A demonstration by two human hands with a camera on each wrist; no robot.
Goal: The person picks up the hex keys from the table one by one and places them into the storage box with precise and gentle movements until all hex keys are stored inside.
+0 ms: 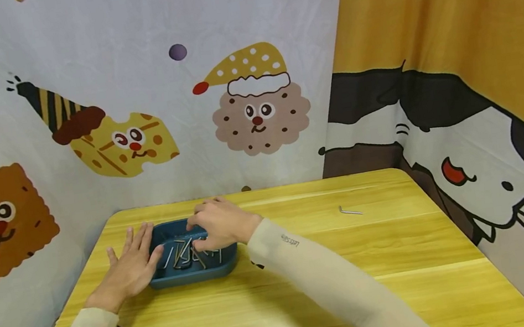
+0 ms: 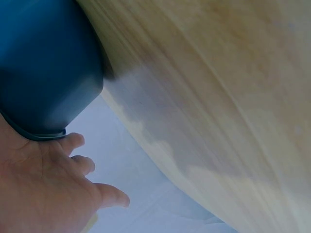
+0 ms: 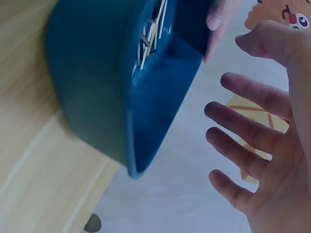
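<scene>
A dark blue plastic box point(image 1: 192, 277) sits on the left part of the table, with several hex keys point(image 1: 185, 252) in a loose heap on its floor. Fingers spread, my left hand point(image 1: 131, 268) rests against the box's left rim; the left wrist view shows its palm side point(image 2: 46, 184) touching that rim. My right hand point(image 1: 222, 225) hovers over the box's right side, its fingers bent slightly and apart. In the right wrist view this hand point(image 3: 265, 141) has nothing between its fingers. Part of the heap is hidden beneath it in the head view.
One L-shaped hex key point(image 1: 351, 211) lies alone on the wood-grain table point(image 1: 358, 273), well right of the box. Behind the table hangs a white cloth point(image 1: 124, 43) with cartoon prints, and a yellow printed curtain point(image 1: 454, 25) is on the right.
</scene>
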